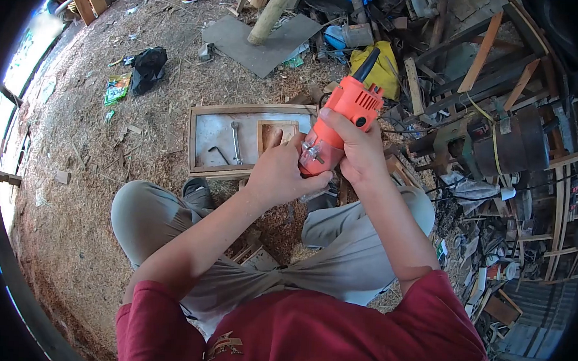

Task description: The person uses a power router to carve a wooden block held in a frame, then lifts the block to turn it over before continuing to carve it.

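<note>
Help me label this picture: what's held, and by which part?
An orange power tool: the right hand grips its body, the left hand its lower end, opposite the black tip.

Daylight glares through the gap [36,40] at the left edge, blown out to white, and spreads softly over the ground [74,163]. The clutter [523,147] at right sits dimmer. Wide-angle distortion bends the outer parts, black curves swallow the corners, and the orange power tool [336,132] looks fairly sharp.
</note>
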A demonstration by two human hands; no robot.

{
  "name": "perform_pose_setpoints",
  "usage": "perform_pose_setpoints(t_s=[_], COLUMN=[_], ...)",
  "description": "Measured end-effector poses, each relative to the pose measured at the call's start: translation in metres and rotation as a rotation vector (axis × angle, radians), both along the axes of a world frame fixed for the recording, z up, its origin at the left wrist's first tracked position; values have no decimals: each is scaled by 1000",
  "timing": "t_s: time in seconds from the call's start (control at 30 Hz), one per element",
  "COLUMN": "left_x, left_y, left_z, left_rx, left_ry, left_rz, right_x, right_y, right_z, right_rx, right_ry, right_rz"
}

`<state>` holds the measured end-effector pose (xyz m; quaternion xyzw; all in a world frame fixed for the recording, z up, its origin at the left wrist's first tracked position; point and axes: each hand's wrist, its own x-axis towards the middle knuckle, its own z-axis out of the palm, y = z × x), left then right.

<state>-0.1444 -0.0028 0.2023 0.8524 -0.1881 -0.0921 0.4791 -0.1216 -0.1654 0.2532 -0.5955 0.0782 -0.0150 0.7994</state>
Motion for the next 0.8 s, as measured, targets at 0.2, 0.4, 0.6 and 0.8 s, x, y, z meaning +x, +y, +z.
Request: perform_pose_setpoints(t_s=[0.2,0.4,0.6,0.8], left_x=[5,3,5,-2], left_y=[8,29,39,24], left_z=[18,3,8,11], left_rx=[-68,-484,-737,-503], left_ry=[140,58,203,-137], left_rz=[-38,24,-93,25], right_x=[2,27,34,32], right_y=[0,-43,-66,-55], right_z=[6,4,2,-3], right_rx=[68,238,464,458], right_ry=[-49,16,157,142], right_rz=[-20,-144,-170,-173])
